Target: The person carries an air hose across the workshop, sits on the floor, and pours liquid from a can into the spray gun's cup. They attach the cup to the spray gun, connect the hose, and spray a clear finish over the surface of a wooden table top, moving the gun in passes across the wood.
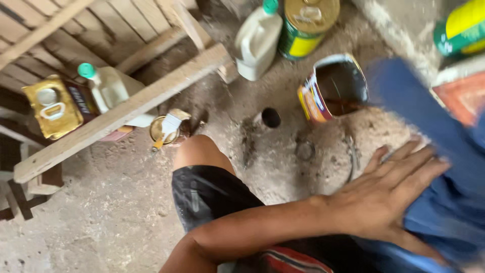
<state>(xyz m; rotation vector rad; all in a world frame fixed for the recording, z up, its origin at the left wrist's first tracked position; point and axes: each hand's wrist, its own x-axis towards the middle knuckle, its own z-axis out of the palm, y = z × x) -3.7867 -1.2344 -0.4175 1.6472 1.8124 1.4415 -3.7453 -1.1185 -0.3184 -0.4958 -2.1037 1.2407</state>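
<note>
Fingers [404, 164] of our left hand [386, 202] spreading wide, pressing flat on blurred blue cloth [444, 167] beside our knee [199, 151]. Right hand not showing. Judging we are smoothing or gathering cloth; next needing firm pinch. Opened tin can with brown liquid [336, 88] standing near, on dirt floor [101, 217].

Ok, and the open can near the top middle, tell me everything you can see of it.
The open can is a round metal tin with a colourful printed label in orange, red and white. Its lid is off, and the inside looks dark, with what seems to be brownish liquid low down. It leans toward the camera on the dusty ground. A blurred blue object overlaps its right edge; whether they touch is unclear. No hand touches it.
</note>
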